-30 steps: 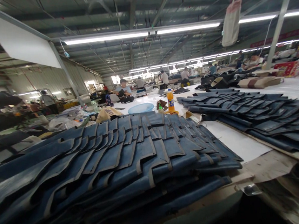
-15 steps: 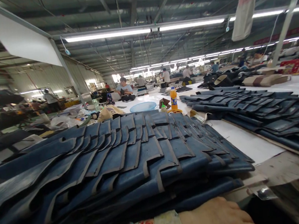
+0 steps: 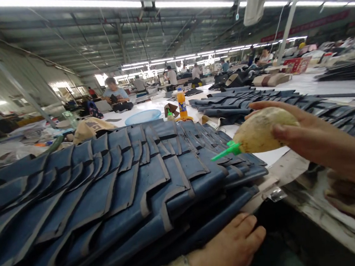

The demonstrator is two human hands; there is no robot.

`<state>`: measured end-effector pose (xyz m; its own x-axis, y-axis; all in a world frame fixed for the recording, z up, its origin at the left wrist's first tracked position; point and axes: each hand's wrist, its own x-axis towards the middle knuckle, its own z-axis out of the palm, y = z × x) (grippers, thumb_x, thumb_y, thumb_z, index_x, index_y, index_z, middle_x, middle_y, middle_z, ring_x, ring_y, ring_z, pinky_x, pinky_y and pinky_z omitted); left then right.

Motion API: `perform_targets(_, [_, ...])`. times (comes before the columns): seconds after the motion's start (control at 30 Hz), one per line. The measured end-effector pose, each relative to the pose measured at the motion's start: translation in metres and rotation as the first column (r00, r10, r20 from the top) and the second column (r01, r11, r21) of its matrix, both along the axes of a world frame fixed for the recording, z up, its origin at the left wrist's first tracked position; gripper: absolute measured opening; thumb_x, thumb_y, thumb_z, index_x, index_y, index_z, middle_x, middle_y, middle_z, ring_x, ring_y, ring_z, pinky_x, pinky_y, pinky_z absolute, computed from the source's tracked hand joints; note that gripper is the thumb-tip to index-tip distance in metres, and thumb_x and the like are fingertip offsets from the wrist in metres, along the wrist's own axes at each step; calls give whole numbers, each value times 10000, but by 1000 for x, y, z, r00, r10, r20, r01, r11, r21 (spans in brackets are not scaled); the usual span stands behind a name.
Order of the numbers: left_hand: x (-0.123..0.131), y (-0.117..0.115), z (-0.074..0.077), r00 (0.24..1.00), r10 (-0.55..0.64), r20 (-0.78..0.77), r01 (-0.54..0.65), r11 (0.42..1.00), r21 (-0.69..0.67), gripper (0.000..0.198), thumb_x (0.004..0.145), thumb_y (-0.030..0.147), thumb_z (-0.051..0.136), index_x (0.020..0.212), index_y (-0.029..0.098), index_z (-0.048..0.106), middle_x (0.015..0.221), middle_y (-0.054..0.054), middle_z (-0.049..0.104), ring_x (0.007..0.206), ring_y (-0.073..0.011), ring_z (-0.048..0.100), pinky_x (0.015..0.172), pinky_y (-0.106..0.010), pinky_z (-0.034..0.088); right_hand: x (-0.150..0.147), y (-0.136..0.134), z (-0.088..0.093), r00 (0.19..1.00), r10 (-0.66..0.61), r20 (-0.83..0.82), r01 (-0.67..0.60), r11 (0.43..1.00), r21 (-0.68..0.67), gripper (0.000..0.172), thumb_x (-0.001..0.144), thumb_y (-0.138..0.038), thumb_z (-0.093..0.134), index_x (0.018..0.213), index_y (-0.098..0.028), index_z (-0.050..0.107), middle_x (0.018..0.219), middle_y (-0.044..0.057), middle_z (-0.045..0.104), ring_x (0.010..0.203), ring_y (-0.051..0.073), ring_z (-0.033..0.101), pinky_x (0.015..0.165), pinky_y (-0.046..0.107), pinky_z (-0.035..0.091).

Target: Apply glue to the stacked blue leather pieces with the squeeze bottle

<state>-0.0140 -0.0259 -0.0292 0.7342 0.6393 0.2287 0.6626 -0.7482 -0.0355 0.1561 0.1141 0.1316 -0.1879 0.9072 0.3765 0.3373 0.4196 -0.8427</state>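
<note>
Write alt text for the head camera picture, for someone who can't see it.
A right hand holds a squeeze bottle with a green nozzle over fanned blue fabric pieces on a worktable. The left hand rests at the stack's near edge; other people work behind.

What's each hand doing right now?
Left hand: open, resting flat on the edge of the fanned blue pieces.
Right hand: closed around a cream squeeze bottle with a green nozzle.

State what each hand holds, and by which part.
The right hand grips a squeeze bottle by its rounded body, green nozzle free. The left hand holds nothing; it rests at the edge of the blue fabric pieces.
</note>
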Motion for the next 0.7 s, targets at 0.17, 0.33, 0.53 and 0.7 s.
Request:
perform_targets(0.17, [-3, 10, 7, 999, -23, -26, 24, 998, 57, 354, 922, 159, 289, 1236, 48, 409, 1110, -85, 539, 1095, -173, 472, 1076, -256, 292, -20, 5, -1, 868, 488, -90, -491, 871, -8, 571, 732, -482, 699, 1255, -339, 518, 1031, 4, 624, 844, 133, 630, 661, 174, 529])
perform_targets(0.33, [-3, 13, -5, 999, -42, 21, 42, 999, -15, 312, 907, 143, 319, 1184, 67, 442, 1055, -78, 542, 1085, -161, 477, 1093, -243, 255, -24, 4, -7, 876, 479, -51, -481, 875, -47, 520, 728, -480, 701, 1209, -366, 541, 1011, -18, 624, 835, 131, 624, 660, 154, 527])
perform_targets(0.53, [-4, 9, -6, 997, -67, 33, 69, 996, -52, 222, 906, 152, 321, 1033, 93, 493, 911, -60, 534, 980, -169, 495, 1060, -285, 306, -24, 4, -10, 891, 453, -36, -455, 889, -61, 532, 720, -497, 698, 1210, -360, 542, 1024, -13, 620, 865, 148, 614, 684, 174, 525])
perform_targets(0.7, [-6, 5, -7, 998, -65, 11, 65, 998, -3, 193, 906, 151, 321, 969, 107, 498, 885, -51, 515, 965, -172, 493, 1072, -302, 292, -23, 6, -14, 889, 458, 11, -456, 888, -64, 546, 730, -496, 688, 1230, -356, 521, 1043, -4, 613, 848, 160, 616, 669, 195, 530])
